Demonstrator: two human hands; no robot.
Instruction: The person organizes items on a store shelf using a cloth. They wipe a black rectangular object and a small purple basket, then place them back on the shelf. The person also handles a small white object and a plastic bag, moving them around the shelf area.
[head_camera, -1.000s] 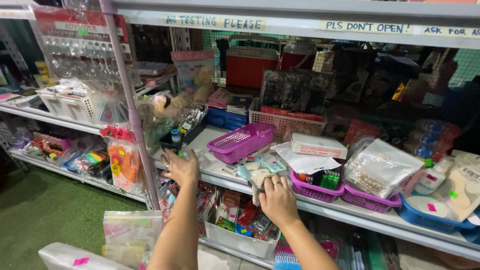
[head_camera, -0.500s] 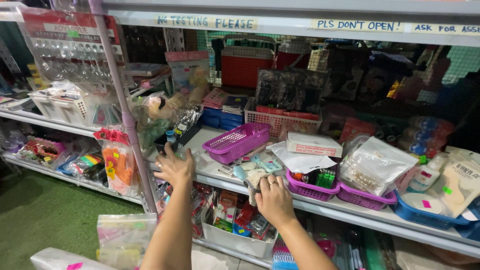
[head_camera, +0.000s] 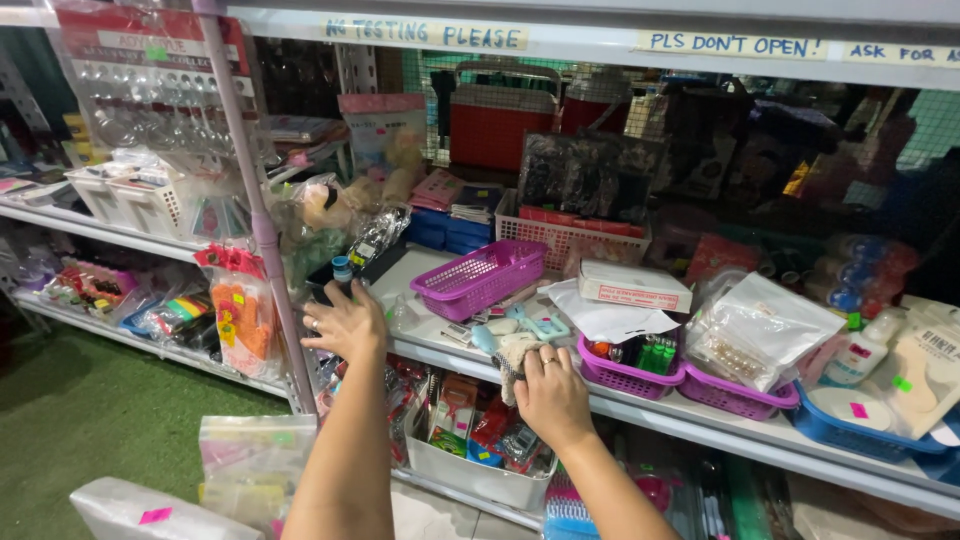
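Right hand (head_camera: 551, 392), lower centre of the frame, is curled over a pale cloth (head_camera: 512, 356), fingers bent down and gripping it at the front edge of the white shelf (head_camera: 640, 422); there is a ring on one finger. Left hand (head_camera: 347, 322), just left of centre, is spread open with fingers splayed, palm down over the shelf edge, holding nothing; its fingertips sit just beside a small clear bottle with a blue cap (head_camera: 343, 271) and a dark tray (head_camera: 362, 270), though whether it touches them I cannot tell.

Just above the cloth lies a light blue plastic item (head_camera: 535, 323), and behind it, centre frame, an empty purple basket (head_camera: 478, 277). Right of the gripping hand, a smaller purple basket (head_camera: 628, 368) holds green and red bits. Next to that, a clear packet of beads (head_camera: 752, 338) rests across another purple basket (head_camera: 737, 391). A white flat box (head_camera: 634, 285) sits just above, centre right.

Further back, top centre, a red cooler box (head_camera: 498, 125). At the left, a lilac upright post (head_camera: 258, 212) with packets hanging from it, white baskets (head_camera: 135, 198) at the upper left, and green floor (head_camera: 90, 415) at the lower left.
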